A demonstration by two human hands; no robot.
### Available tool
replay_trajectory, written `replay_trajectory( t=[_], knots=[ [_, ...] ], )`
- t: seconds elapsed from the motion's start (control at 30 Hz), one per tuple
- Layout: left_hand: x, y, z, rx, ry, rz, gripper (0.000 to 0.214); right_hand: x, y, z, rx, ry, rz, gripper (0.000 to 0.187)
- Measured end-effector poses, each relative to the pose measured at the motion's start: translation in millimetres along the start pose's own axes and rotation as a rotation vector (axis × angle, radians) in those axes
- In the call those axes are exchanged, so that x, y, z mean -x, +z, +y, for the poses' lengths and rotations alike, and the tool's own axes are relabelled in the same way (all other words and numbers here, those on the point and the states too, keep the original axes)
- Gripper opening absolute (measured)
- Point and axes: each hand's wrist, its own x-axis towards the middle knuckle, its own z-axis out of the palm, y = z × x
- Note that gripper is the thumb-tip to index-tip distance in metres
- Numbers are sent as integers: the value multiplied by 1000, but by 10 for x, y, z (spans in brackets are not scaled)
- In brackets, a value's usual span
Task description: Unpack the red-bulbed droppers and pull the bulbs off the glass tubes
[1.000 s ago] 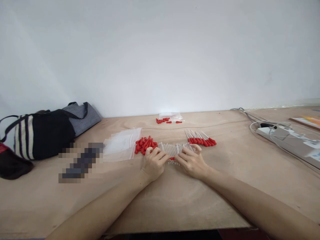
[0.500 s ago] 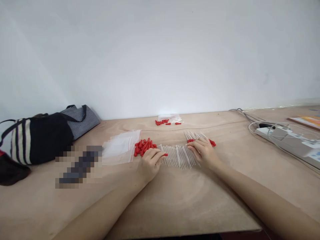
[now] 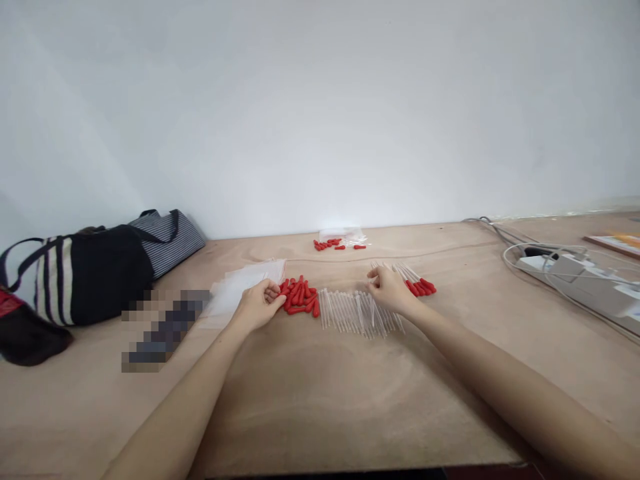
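Note:
Small red rubber bulbs (image 3: 299, 295) lie in a loose pile left of centre. My left hand (image 3: 257, 305) is at the pile's left edge, fingers half curled and thumb apart; I see nothing held in it. Right of the pile, thin clear tubes (image 3: 345, 312) lie side by side in a row. My right hand (image 3: 389, 288) is above the right end of this row, its fingers curled closed; whatever they hold is hidden. Just beyond it, several droppers (image 3: 420, 285), clear tubes with red bulbs on their ends, lie fanned out, partly covered by that hand.
Clear plastic bags (image 3: 245, 283) lie left of the bulbs. More red bulbs (image 3: 327, 245) and another bag (image 3: 345, 235) are near the wall. A striped bag (image 3: 100, 273) stands at the left; a power strip (image 3: 575, 277) with cables is at the right.
My left hand has moved left, away from the tubes to the bulb pile; the red bulb it held no longer shows in it. My right hand has shifted slightly up, off the tube ends.

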Motion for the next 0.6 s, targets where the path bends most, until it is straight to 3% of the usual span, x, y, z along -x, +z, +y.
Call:
replay_trajectory(
  t=[0.1, 0.17, 0.3, 0.47, 0.6],
  knots=[
    [17, 4, 39, -55, 22, -29, 17, -2, 117, 7, 30, -10, -23, 14],
    [34, 12, 99, -133, 90, 47, 19, 15, 176, 5, 48, -22, -35, 13],
    [162, 161, 308, -155, 416, 178, 15, 34, 231, -8, 81, -37, -33, 11],
    [415, 473, 576, -137, 833, -109, 25, 47, 101, 54, 105, -49, 5, 12],
    [485, 565, 739, -204, 1040, -316, 33, 161, -133, 258, 61, -108, 43, 15]
  ],
)
